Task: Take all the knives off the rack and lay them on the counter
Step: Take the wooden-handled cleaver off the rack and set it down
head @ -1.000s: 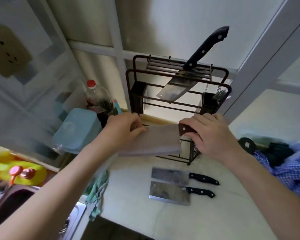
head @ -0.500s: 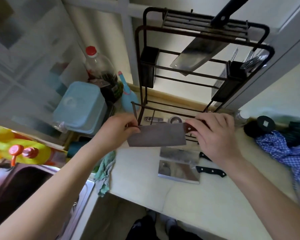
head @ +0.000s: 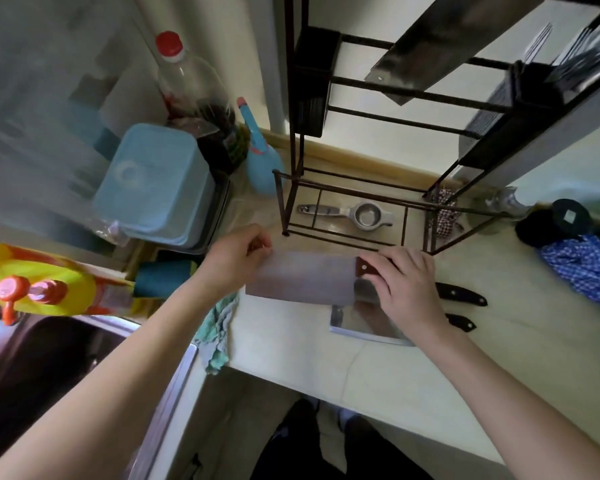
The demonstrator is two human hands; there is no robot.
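Knives are the business here, and the cleaver [head: 302, 282] with the brown handle is being carried low over the counter [head: 413, 382], just in front of the rack [head: 361, 199]. The right hand [head: 406, 289] is wrapping its fingers over the handle, while the left hand [head: 236, 259] is pinching the blade's far end between thumb and fingertips. Two black-handled knives [head: 459, 295] are lying flat on the counter at about 4 o'clock from the cleaver, partly hidden under the right hand, so that share looks done. One big blade [head: 440, 46] is sitting in the rack's top slots at about 1 o'clock. By my judgement, this cleaver is waiting to be laid down and one knife is remaining.
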